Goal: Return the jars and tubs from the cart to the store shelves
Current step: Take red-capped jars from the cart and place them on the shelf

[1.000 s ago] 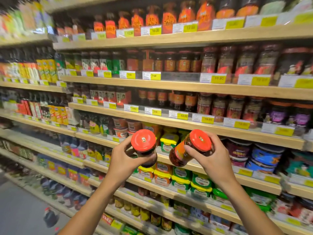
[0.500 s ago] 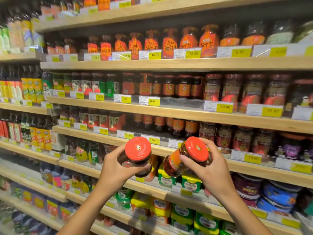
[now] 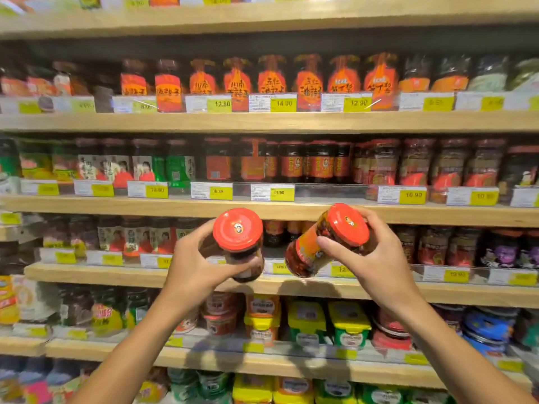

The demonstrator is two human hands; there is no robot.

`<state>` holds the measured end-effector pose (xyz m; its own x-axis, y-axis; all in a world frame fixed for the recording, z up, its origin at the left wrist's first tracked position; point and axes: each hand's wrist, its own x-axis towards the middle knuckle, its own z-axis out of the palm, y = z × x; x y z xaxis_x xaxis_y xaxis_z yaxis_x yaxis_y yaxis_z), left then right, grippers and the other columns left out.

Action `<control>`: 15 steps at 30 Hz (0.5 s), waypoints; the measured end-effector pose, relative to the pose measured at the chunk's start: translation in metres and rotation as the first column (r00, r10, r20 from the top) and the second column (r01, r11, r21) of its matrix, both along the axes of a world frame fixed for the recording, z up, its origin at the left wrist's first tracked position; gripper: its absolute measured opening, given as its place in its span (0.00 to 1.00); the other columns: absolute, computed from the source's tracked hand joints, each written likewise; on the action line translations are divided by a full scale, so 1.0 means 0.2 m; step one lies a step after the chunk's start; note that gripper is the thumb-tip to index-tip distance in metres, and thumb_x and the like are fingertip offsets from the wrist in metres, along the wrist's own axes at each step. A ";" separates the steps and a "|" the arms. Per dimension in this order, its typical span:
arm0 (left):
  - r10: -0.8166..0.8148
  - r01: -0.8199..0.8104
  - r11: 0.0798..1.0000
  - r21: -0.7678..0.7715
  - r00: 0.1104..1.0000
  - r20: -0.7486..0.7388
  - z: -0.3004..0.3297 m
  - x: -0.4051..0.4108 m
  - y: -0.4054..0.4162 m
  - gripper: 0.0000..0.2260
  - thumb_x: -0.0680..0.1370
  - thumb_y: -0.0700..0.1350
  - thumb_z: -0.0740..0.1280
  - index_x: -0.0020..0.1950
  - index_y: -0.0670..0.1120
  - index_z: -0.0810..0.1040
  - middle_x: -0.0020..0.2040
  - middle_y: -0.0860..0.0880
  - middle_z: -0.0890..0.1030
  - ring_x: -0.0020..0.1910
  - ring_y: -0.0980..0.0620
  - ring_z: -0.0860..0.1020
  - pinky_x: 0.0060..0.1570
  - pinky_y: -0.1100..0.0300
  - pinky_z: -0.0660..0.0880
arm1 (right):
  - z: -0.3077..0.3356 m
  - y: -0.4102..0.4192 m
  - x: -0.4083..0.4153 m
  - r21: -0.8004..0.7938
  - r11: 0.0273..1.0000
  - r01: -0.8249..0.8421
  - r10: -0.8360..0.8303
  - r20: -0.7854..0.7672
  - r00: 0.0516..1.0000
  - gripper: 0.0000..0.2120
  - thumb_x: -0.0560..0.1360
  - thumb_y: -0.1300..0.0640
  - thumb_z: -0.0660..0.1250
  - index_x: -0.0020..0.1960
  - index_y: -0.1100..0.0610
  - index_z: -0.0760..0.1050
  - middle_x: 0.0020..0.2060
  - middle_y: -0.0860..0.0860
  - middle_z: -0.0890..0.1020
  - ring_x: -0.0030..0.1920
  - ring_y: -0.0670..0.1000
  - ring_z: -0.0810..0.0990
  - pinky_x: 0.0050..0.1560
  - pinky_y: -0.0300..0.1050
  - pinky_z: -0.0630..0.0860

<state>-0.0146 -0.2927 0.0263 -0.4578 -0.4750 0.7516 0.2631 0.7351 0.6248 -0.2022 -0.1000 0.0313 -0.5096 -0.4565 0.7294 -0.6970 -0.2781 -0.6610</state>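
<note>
I hold two red-lidded jars of dark chili sauce up in front of the store shelves. My left hand [image 3: 192,269] grips the left jar [image 3: 240,243], whose lid faces the camera. My right hand [image 3: 376,258] grips the right jar [image 3: 323,243], which is tilted to the left and shows an orange label. Both jars hang level with the third wooden shelf [image 3: 291,284], in front of a gap [image 3: 274,252] in its row of jars. Matching red-lidded jars [image 3: 306,161] stand on the shelf above.
Wooden shelves [image 3: 262,121] packed with sauce jars run across the whole view, with yellow price tags [image 3: 280,193] on clear rails. Green and yellow tubs [image 3: 326,325] and red tubs [image 3: 221,316] fill the lower shelf. Blue tins [image 3: 484,330] sit at lower right.
Both hands have lifted the jars from the tub shelf up to the jar shelf above. The view has tilted upward and come closer to the shelves.
</note>
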 end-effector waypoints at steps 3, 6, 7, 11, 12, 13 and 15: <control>-0.042 0.042 0.999 -0.001 0.999 -0.013 0.06 -0.01 -0.05 0.27 0.57 0.51 0.83 0.54 0.58 0.80 0.47 0.67 0.84 0.47 0.68 0.81 0.48 0.75 0.73 | 0.06 -0.05 0.02 -0.050 0.998 0.046 -0.047 -0.011 0.999 0.28 0.63 0.44 0.80 0.60 0.47 0.76 0.50 0.39 0.83 0.51 0.41 0.82 0.51 0.34 0.77; -0.072 0.071 0.997 -0.014 0.997 -0.007 0.12 -0.03 -0.07 0.25 0.56 0.49 0.80 0.52 0.57 0.79 0.44 0.69 0.83 0.45 0.70 0.80 0.45 0.77 0.72 | 0.14 -0.09 0.01 -0.103 0.992 0.078 -0.082 -0.030 0.996 0.30 0.62 0.43 0.80 0.62 0.48 0.76 0.52 0.42 0.83 0.53 0.42 0.82 0.52 0.35 0.76; -0.082 0.082 0.997 -0.016 0.997 -0.013 0.14 -0.04 -0.07 0.25 0.56 0.49 0.80 0.51 0.58 0.79 0.43 0.70 0.83 0.45 0.71 0.80 0.45 0.77 0.72 | 0.17 -0.10 0.00 -0.131 0.987 0.089 -0.094 -0.035 0.995 0.31 0.62 0.44 0.80 0.62 0.48 0.75 0.53 0.42 0.82 0.53 0.42 0.82 0.53 0.35 0.76; -0.114 0.113 0.993 -0.021 0.992 -0.055 0.18 -0.08 -0.08 0.25 0.57 0.49 0.80 0.52 0.59 0.79 0.45 0.67 0.84 0.46 0.68 0.81 0.46 0.76 0.73 | 0.31 -0.15 -0.04 -0.269 0.953 0.140 -0.168 -0.083 0.982 0.32 0.64 0.47 0.81 0.64 0.53 0.74 0.54 0.43 0.81 0.53 0.40 0.81 0.53 0.32 0.74; -0.125 0.124 0.992 -0.018 0.990 -0.067 0.19 -0.09 -0.08 0.25 0.57 0.49 0.80 0.52 0.59 0.79 0.45 0.66 0.85 0.46 0.67 0.82 0.46 0.75 0.74 | 0.34 -0.17 -0.06 -0.296 0.943 0.150 -0.185 -0.093 0.978 0.32 0.65 0.48 0.81 0.64 0.54 0.74 0.54 0.44 0.81 0.53 0.39 0.80 0.54 0.32 0.74; -0.136 0.135 0.991 -0.019 0.988 -0.079 0.20 -0.09 -0.08 0.25 0.57 0.49 0.80 0.52 0.59 0.79 0.45 0.65 0.85 0.46 0.67 0.82 0.46 0.75 0.74 | 0.37 -0.19 -0.08 -0.324 0.932 0.161 -0.204 -0.103 0.974 0.31 0.65 0.49 0.81 0.64 0.55 0.74 0.54 0.44 0.80 0.53 0.40 0.80 0.54 0.32 0.74; -0.152 0.150 0.988 -0.028 0.985 -0.087 0.21 -0.10 -0.08 0.26 0.57 0.47 0.80 0.52 0.58 0.79 0.45 0.65 0.85 0.46 0.66 0.82 0.46 0.75 0.75 | 0.42 -0.22 -0.12 -0.361 0.914 0.184 -0.240 -0.116 0.964 0.32 0.66 0.50 0.82 0.64 0.55 0.73 0.55 0.43 0.80 0.54 0.40 0.80 0.56 0.34 0.74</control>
<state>-0.0351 -0.3093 0.0684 -0.4542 -0.3893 0.8014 0.4254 0.6956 0.5790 -0.2267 -0.1447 0.1158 -0.4345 -0.0572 0.8989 -0.8503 -0.3029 -0.4303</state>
